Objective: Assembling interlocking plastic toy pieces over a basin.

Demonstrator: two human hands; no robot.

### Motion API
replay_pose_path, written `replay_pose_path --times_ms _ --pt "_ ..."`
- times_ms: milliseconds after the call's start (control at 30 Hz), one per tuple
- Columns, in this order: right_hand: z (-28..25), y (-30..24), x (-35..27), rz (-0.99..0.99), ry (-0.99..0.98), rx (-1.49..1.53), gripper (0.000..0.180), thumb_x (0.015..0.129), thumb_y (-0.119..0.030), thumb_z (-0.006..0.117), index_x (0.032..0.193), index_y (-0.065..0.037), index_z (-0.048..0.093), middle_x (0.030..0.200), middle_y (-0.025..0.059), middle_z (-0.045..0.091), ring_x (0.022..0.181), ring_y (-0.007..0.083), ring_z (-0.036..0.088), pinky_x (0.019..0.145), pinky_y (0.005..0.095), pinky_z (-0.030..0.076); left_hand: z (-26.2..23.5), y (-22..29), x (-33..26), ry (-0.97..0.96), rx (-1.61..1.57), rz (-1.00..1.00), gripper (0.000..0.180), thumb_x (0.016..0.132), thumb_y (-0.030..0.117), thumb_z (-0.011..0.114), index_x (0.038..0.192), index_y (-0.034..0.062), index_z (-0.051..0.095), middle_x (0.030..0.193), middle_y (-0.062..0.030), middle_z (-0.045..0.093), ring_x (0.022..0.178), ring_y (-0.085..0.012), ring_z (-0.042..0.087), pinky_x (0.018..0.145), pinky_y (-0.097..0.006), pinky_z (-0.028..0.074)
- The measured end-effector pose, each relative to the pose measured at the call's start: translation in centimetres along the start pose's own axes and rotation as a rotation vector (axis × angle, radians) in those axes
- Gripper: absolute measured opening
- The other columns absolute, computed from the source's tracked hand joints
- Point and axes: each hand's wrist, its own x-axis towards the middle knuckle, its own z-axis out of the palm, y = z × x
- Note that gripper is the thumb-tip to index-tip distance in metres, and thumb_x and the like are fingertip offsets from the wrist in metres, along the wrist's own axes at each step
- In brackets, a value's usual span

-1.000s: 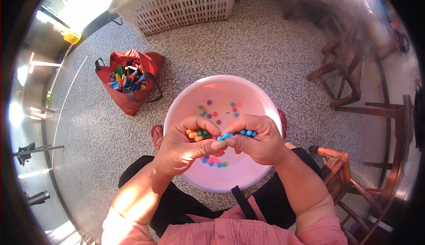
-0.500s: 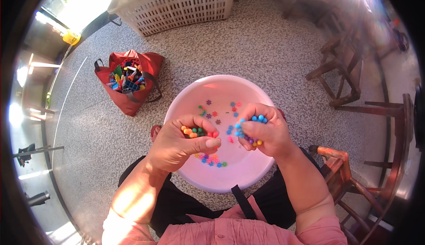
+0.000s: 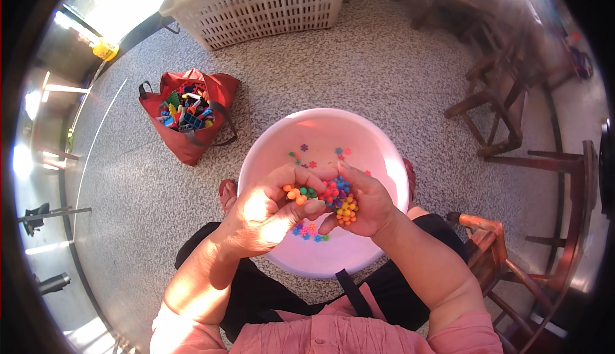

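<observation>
My two hands meet over a pink round basin (image 3: 307, 261) that stands on the floor between my feet. In my left hand (image 3: 256, 216), thumb and fingers pinch a row of small knobbed flower-shaped plastic pieces (image 3: 296, 194), orange then green. My right hand (image 3: 373, 205), palm turned up, closes round a bunch of the same kind of pieces (image 3: 346, 210) in yellow, orange, purple and blue. Red pieces (image 3: 330, 193) lie where the two bunches touch; whether they are joined cannot be told. Several loose flower-shaped pieces (image 3: 311, 230) lie on the basin's bottom, partly hidden by my hands.
A red bag (image 3: 176, 143) full of colourful toy bricks (image 3: 186, 109) sits on the speckled floor to the left. Beyond the basin stands a white slatted plastic basket (image 3: 269, 18). Wooden stools (image 3: 493, 120) and a wooden chair (image 3: 483, 232) are at the right.
Both hands have come together over the basin's middle. My right hand has turned palm up, bringing its bunch against the red end of my left hand's row.
</observation>
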Motion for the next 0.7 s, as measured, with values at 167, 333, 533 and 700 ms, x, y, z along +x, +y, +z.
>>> replay_pose_path --times_ms 167,333,533,700 --pt "-0.6 -0.1 -0.2 -0.073 -0.045 0.060 0.039 0.088 -0.037 0.044 0.101 -0.001 0.052 0.092 0.0118 0.059 0.080 0.0249 0.063 0.055 0.0389 0.055 -0.4 0.2 0.0 -0.052 0.093 0.220 0.019 0.080 0.000 0.060 0.099 0.0009 0.058 0.101 -0.0047 0.054 0.088 -0.0102 0.054 0.075 -0.023 0.046" --pt "-0.7 -0.1 -0.5 -0.068 -0.055 0.013 0.034 0.088 -0.034 0.047 0.099 -0.002 0.051 0.091 0.0114 0.059 0.080 0.0238 0.063 0.056 0.0399 0.056 0.2 0.5 0.1 -0.043 -0.066 0.060 0.025 0.079 -0.001 0.062 0.103 0.0000 0.057 0.103 -0.0073 0.057 0.088 -0.0118 0.056 0.077 -0.024 0.046" --pt "-0.4 0.2 -0.3 -0.113 0.014 0.104 0.034 0.088 -0.032 0.047 0.104 -0.003 0.050 0.095 0.0111 0.058 0.082 0.0227 0.062 0.059 0.0408 0.056 1.0 0.5 0.2 -0.013 -0.211 0.081 0.028 0.077 0.000 0.064 0.104 0.0000 0.058 0.104 -0.0087 0.058 0.092 -0.0132 0.056 0.081 -0.026 0.045" --pt "0.4 -0.3 -0.9 -0.123 0.075 0.115 0.032 0.088 -0.032 0.048 0.103 -0.003 0.052 0.092 0.0105 0.057 0.076 0.0215 0.061 0.053 0.0362 0.055 0.8 0.4 0.8 -0.036 0.095 0.348 0.036 0.072 0.000 0.068 0.107 0.0022 0.058 0.095 -0.0031 0.054 0.091 -0.0116 0.051 0.083 -0.026 0.041"
